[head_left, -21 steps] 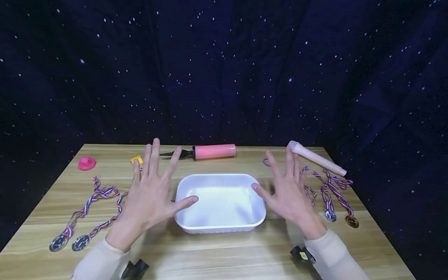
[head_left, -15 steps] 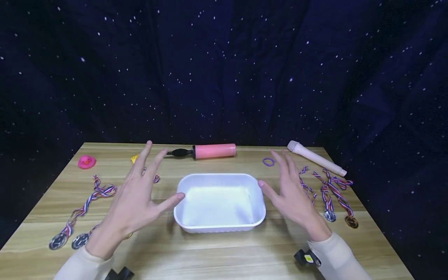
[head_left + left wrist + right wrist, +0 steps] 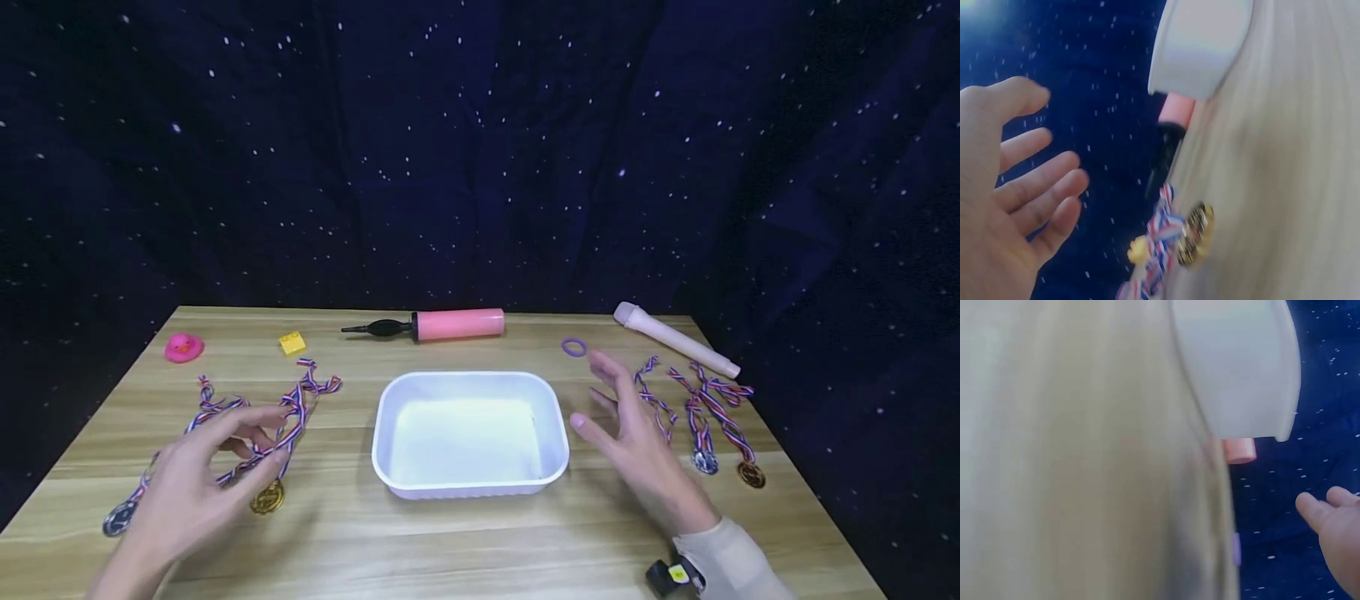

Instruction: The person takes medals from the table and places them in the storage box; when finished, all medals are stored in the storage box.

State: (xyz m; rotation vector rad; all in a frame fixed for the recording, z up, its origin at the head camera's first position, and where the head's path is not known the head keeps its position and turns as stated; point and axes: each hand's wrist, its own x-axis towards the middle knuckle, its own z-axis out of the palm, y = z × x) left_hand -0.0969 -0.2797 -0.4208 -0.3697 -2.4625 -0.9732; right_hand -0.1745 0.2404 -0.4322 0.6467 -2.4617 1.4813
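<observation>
Fingers of the left hand (image 3: 187, 479) hang loosely curved and spread just above the striped ribbons, gripping nothing; the left wrist view shows them equally slack (image 3: 1035, 187).

Going left to right: a pink rubber duck (image 3: 183, 347) sits at the far left of the wooden table (image 3: 450, 542), glossy and rounded. Near the left hand lie 3 medals on twisted red, white and blue ribbons; the gold medal (image 3: 267, 497) rests just beside the fingertips, and a silver medal (image 3: 118, 518) lies by the wrist. A small yellow block (image 3: 292, 342) sits behind them. In the middle stands the white tray (image 3: 390, 392), a shallow rounded rectangle of smooth plastic, holding nothing. Behind it lies a pink hand pump (image 3: 459, 324), a cylinder with a black nozzle. A thin purple ring (image 3: 573, 347) follows, then the right hand (image 3: 637, 442), fingers relaxed and apart, holding nothing, between the tray and 3 more ribboned medals (image 3: 705, 461). A pale tube (image 3: 675, 339) lies at the far right.

By my reading, the reach for a medal is in hand; next calls for pinching a limp, slippery ribbon so the disc lifts cleanly.
</observation>
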